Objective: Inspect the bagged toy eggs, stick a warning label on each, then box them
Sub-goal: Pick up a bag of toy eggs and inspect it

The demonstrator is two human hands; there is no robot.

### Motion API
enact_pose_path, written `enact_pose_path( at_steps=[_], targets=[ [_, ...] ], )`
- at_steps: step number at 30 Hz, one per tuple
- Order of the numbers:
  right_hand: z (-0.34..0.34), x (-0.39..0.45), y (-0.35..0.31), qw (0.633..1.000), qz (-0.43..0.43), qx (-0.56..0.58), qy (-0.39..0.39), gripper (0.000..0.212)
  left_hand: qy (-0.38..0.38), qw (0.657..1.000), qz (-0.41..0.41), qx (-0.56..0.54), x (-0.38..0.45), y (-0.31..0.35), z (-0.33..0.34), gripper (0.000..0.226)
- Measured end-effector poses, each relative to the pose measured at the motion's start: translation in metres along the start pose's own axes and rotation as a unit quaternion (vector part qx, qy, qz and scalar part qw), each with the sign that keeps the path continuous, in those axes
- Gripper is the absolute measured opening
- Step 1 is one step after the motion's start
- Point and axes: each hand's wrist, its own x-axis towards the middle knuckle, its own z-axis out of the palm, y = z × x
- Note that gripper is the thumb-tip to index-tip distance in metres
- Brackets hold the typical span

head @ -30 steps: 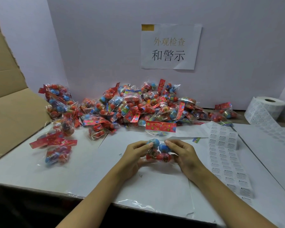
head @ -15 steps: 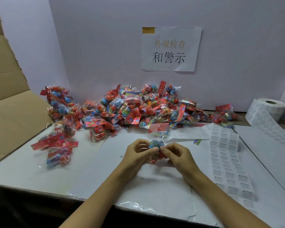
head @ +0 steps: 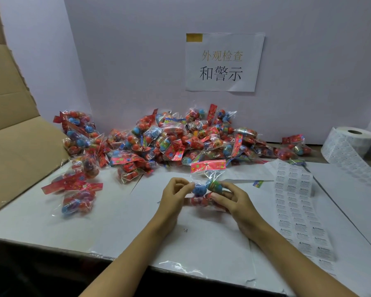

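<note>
The white desk [head: 41,224] carried a heap of bagged toy eggs [head: 180,140] along its back, a label sheet [head: 296,206] at right, and a label roll [head: 349,144] beyond it.

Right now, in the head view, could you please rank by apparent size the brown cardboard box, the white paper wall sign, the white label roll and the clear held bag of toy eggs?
1. Brown cardboard box.
2. White paper wall sign.
3. White label roll and clear held bag of toy eggs look about alike; the bag is nearer, so I won't rank them.

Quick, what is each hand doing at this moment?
Left hand: pinching the bag of toy eggs.
Right hand: gripping the same bag.
</note>
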Motion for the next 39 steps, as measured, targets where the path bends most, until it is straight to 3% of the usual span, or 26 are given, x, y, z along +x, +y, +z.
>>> enact_pose_path(
  at_steps=[4, 11, 27, 32, 36, 39],
  targets=[
    [0.000, 0.001, -0.003, 1.000, 0.019, 0.015, 0.004, 0.025, -0.017, 0.998, -0.041, -0.035, -0.003, 0.001, 0.000, 0.030],
    [0.006, 0.002, -0.004, 0.997, 0.037, -0.004, 0.068, 0.029, -0.063, 0.998, -0.010, 0.015, -0.003, -0.001, -0.002, 0.018],
    [0.007, 0.001, -0.006, 0.996, 0.047, -0.010, 0.074, 0.024, -0.070, 0.997, -0.015, 0.003, -0.005, 0.003, -0.001, 0.018],
    [0.006, 0.002, -0.008, 0.995, 0.057, 0.015, 0.076, 0.024, -0.086, 0.996, -0.028, 0.006, -0.008, 0.004, -0.001, 0.034],
    [0.006, 0.001, -0.010, 0.993, 0.057, 0.047, 0.096, 0.031, -0.135, 0.990, -0.026, 0.029, -0.010, 0.004, -0.001, 0.050],
    [0.005, 0.002, -0.010, 0.992, 0.045, 0.055, 0.103, 0.049, -0.171, 0.982, -0.011, 0.081, -0.011, 0.003, -0.001, 0.053]
  ],
)
